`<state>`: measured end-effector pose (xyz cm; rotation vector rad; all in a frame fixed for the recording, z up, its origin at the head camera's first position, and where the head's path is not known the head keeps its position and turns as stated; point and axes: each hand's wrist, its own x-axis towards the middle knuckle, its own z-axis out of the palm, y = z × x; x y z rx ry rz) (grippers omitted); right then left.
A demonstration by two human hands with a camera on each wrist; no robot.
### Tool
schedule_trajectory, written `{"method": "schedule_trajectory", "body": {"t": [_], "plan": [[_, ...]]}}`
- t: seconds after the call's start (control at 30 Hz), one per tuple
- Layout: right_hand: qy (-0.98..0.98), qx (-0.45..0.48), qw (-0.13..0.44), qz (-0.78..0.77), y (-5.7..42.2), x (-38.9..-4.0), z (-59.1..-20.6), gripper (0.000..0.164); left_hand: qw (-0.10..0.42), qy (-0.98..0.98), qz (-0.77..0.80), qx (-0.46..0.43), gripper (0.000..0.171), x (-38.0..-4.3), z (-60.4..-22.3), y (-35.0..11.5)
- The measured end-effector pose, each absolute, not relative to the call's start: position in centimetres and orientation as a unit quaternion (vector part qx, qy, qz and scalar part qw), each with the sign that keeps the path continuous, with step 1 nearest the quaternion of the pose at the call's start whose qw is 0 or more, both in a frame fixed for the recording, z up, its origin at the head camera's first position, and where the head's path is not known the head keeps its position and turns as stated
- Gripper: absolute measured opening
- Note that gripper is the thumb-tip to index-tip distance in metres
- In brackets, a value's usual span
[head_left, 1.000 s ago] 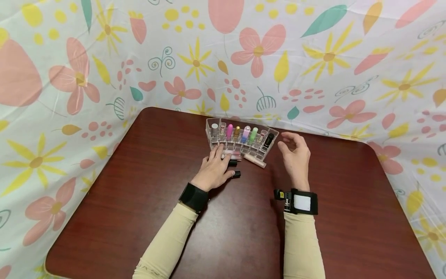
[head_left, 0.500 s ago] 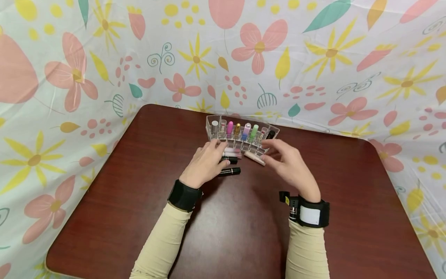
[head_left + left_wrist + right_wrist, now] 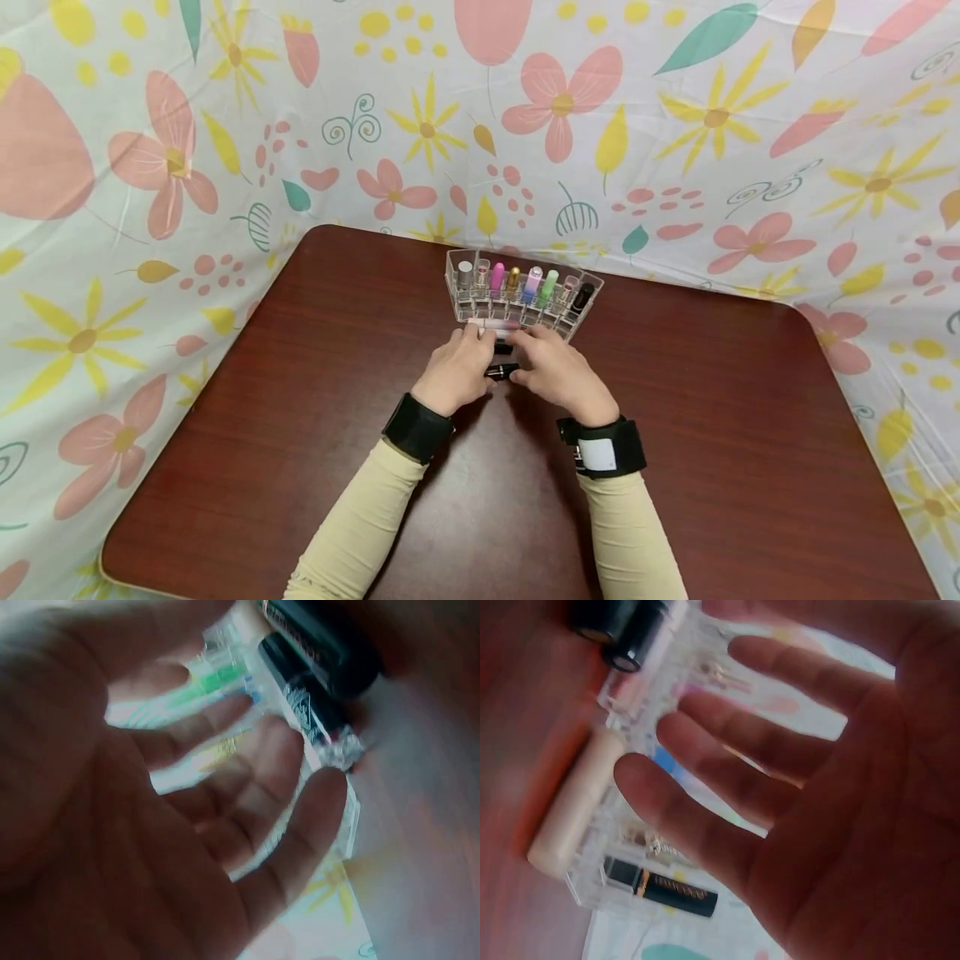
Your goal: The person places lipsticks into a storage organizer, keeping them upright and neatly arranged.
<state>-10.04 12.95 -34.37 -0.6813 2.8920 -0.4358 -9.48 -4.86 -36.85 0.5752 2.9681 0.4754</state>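
A clear fan-shaped lipstick holder (image 3: 551, 321) stands near the table's back edge, with several upright lipsticks in its back row. In front of it lie a pink lip gloss tube (image 3: 501, 324), a black-capped tube (image 3: 309, 701) and a thicker black tube (image 3: 501, 372). My left hand (image 3: 457, 371) is over the left ends of these tubes, fingers loosely bent. From the other side my right hand (image 3: 562, 375) reaches to their right ends, its fingers spread and relaxed. Both thumbs are close to the thicker black tube. A beige tube (image 3: 577, 802) lies beside the holder, hidden by my right hand in the head view.
The dark red-brown table (image 3: 750, 450) extends around both arms. Floral cloth (image 3: 420, 100) hangs behind it and along its sides. A black lipstick (image 3: 582, 298) stands at the holder's right end, a grey-capped one (image 3: 465, 273) at its left.
My right hand has moved left and nearer, from beside the holder's right end to the tubes in front. My left hand has shifted slightly; the thicker black tube now shows between both hands.
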Motion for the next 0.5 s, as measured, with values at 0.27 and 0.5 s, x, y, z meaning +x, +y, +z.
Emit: {"method": "schedule_trajectory", "body": {"t": [0.27, 0.5], "plan": [[0.957, -0.256, 0.037, -0.129, 11.5, -9.7, -35.6, 0.039, 0.04, 0.979, 0.142, 0.138, 0.054, -8.9, -37.3, -3.9], [0.966, -0.22, 0.075, -0.112, 10.8, -9.5, -35.8, 0.04, 0.055, 0.985, 0.124, 0.107, 0.05, -8.8, -37.4, -3.3]]}}
